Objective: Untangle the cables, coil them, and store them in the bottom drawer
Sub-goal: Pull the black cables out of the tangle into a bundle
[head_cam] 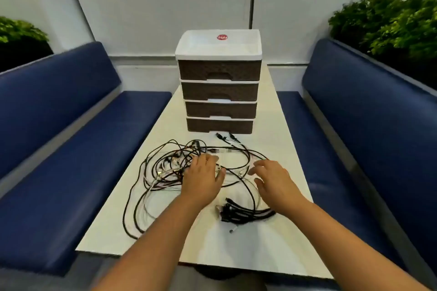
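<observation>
A tangle of black and white cables (163,172) sprawls over the middle of the white table (272,243). A bundle of black plug ends (241,212) lies near the front, between my forearms. My left hand (203,177) rests palm down on the tangle, fingers spread, gripping nothing that I can see. My right hand (272,177) hovers just over the cables on the right, fingers apart and empty. Behind the cables stands a white drawer unit with several brown drawers (220,92). Its bottom drawer (220,125) is closed.
Blue padded benches (71,149) run along both sides of the narrow table, the right one (354,137) close to the table edge. Green plants (390,19) stand behind the right bench. Two loose plug ends (224,137) lie just in front of the drawer unit.
</observation>
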Action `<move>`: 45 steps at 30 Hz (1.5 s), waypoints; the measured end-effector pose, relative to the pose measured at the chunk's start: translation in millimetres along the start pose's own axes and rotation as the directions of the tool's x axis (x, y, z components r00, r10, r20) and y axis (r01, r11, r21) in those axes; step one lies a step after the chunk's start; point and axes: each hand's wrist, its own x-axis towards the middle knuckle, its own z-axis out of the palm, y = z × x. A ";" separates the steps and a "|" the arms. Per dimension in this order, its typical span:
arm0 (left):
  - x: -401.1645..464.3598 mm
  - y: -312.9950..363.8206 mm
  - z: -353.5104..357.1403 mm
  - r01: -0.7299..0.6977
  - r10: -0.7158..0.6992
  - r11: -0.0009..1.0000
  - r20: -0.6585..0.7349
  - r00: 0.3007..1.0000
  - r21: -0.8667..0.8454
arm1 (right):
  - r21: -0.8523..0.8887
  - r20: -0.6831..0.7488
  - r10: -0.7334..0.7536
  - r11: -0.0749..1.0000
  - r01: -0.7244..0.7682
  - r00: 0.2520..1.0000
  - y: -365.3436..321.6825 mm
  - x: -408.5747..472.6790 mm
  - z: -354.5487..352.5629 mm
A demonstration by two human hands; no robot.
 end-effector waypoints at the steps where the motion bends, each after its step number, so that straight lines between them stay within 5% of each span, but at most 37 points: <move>1: -5.6 3.7 7.3 -0.012 0.012 1.000 0.029 1.000 -0.001 | -0.002 0.033 0.035 0.999 -0.035 0.999 7.4 -6.2 4.7; 8: -35.2 36.6 57.0 -0.152 0.160 0.986 0.126 0.979 -0.071 | 0.094 0.076 0.285 0.952 -0.292 0.955 49.4 -44.9 36.9; 13: -46.1 54.8 79.6 -0.196 0.199 0.980 0.180 0.963 -0.039 | 0.371 -0.006 0.565 0.768 -0.522 0.825 57.6 -48.2 44.3; 17: -46.8 58.1 85.7 -0.162 0.166 0.986 0.160 0.973 -0.035 | 0.377 0.039 0.623 0.715 -0.589 0.781 60.6 -37.3 46.0; 23: -45.7 64.3 88.3 -0.122 0.129 0.991 0.152 0.980 -0.054 | 0.391 0.105 0.661 0.659 -0.642 0.743 62.4 -30.7 45.0; 28: -47.7 64.2 87.6 -0.068 0.074 0.997 0.139 0.988 -0.042 | 0.742 0.248 0.676 0.329 -0.585 0.695 65.8 -31.8 28.3; 30: -45.4 66.1 84.2 -0.031 0.039 0.998 0.133 0.990 -0.063 | 0.845 0.301 0.626 0.174 -0.506 0.719 59.5 -33.6 15.1; 33: -30.1 75.3 70.4 0.005 0.011 0.972 0.068 0.998 -0.236 | 0.902 0.232 0.552 0.186 -0.389 0.801 50.7 -35.2 -4.7; 36: -1.9 93.2 43.0 0.039 -0.032 0.851 0.022 0.999 -0.523 | 0.916 0.140 0.477 0.271 -0.297 0.868 43.1 -32.7 -25.6; 41: 37.9 125.8 -0.2 0.438 -0.170 0.358 0.404 0.899 -0.824 | 0.881 0.073 0.383 0.409 -0.240 0.921 28.8 -26.0 -49.6; 45: 48.9 126.4 0.2 0.450 -0.138 0.320 0.429 0.893 -0.834 | 0.912 0.127 0.331 0.332 -0.242 0.935 23.2 -20.9 -54.3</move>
